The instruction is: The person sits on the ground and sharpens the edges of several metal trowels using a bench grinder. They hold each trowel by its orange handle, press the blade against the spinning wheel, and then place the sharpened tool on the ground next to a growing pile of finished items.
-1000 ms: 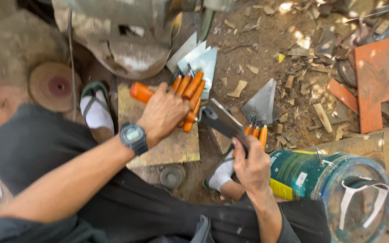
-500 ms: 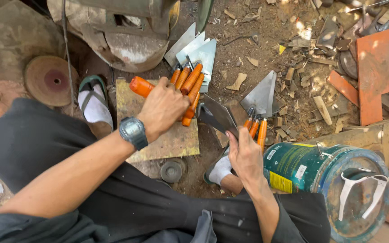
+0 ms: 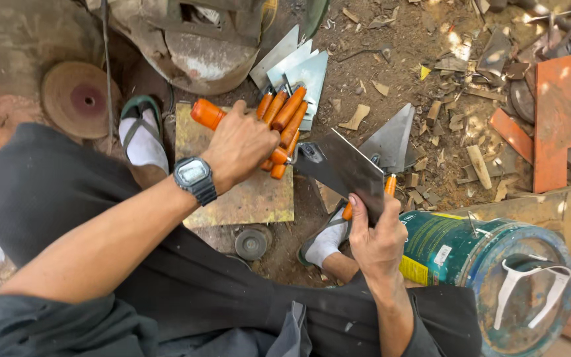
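An orange wooden handle (image 3: 207, 114) is clenched in the left hand (image 3: 239, 142) over a worn square metal plate (image 3: 246, 198). A dull triangular steel blade (image 3: 342, 165) is pinched in the right hand's (image 3: 378, 241) grip beside a green paint can (image 3: 457, 248) bearing a yellow label.

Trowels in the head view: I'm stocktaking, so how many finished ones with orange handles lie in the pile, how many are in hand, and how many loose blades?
Piled trowels: about 5, overlapping
Held trowel: 1, both hands
Loose blade: 1
Total: about 7
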